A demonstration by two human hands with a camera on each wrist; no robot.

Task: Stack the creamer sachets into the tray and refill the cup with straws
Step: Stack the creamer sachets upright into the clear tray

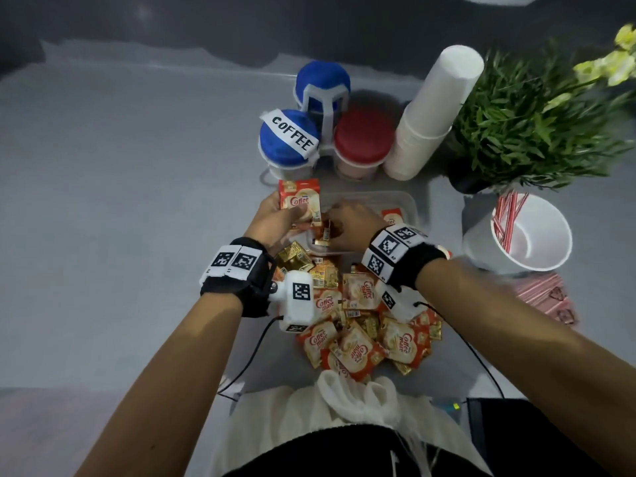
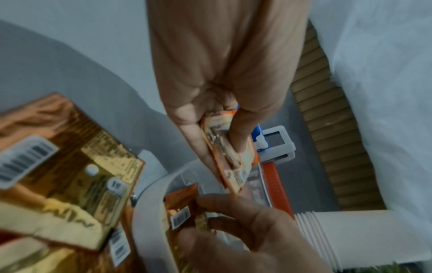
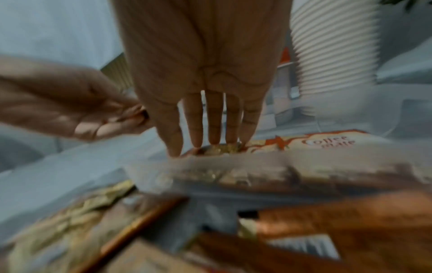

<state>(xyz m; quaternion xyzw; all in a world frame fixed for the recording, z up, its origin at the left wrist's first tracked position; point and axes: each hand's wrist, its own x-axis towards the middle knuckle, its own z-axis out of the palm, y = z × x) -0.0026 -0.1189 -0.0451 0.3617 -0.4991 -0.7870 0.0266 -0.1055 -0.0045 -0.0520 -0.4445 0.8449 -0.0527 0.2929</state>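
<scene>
My left hand point(image 1: 290, 215) grips a small upright stack of red Coffee mate creamer sachets point(image 1: 300, 198) above the left end of the clear tray point(image 1: 411, 210). In the left wrist view the thumb and fingers pinch that stack point(image 2: 233, 160). My right hand point(image 1: 339, 228) reaches into the tray and pinches a single sachet point(image 1: 325, 234) showing its gold back. Its fingertips point(image 3: 219, 142) point down onto it. Another sachet point(image 1: 392, 216) lies flat in the tray. A loose pile of sachets point(image 1: 358, 339) lies on the table in front of the tray. The white cup point(image 1: 547, 235) holds a few red-striped straws point(image 1: 506, 215).
Two blue-lidded jars point(image 1: 287, 139), one labelled COFFEE, and a red-lidded jar point(image 1: 363, 136) stand behind the tray. A leaning stack of white cups point(image 1: 433, 111) and a green plant point(image 1: 530, 122) sit at the back right. Wrapped straws point(image 1: 543, 290) lie right of the pile.
</scene>
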